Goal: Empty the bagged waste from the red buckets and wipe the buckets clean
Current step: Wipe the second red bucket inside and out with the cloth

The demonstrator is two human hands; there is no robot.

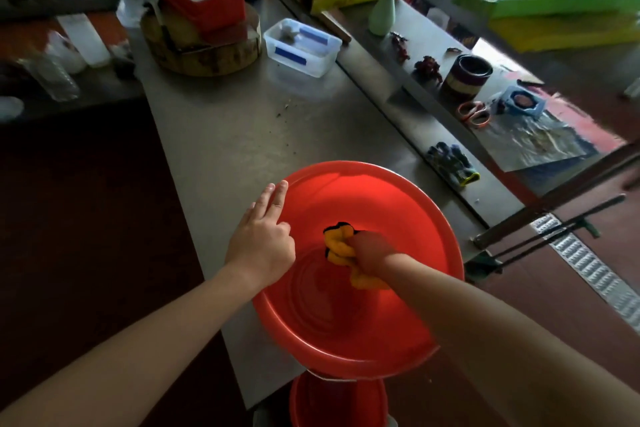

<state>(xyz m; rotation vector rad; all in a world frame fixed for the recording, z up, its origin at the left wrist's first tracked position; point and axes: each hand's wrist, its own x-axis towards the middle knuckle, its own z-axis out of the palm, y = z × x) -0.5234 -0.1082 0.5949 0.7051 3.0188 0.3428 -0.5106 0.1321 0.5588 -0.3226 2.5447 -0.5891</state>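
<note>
My right hand (372,251) has its fingers clamped on a bunched yellow cloth (341,248), pressed low against the inner wall of the red bucket (381,199). My left hand (259,241) lays its fingers (277,196) straight and close together along the rim, steadying it. The bucket rests at the near end of the counter (242,128), with no bag or waste visible inside, so I judge it emptied and the wiping step in hand. The next move calls for sweeping the cloth round wall and base while the rim is braced. A second red bucket (339,402) sits below, its contents unclear.
</note>
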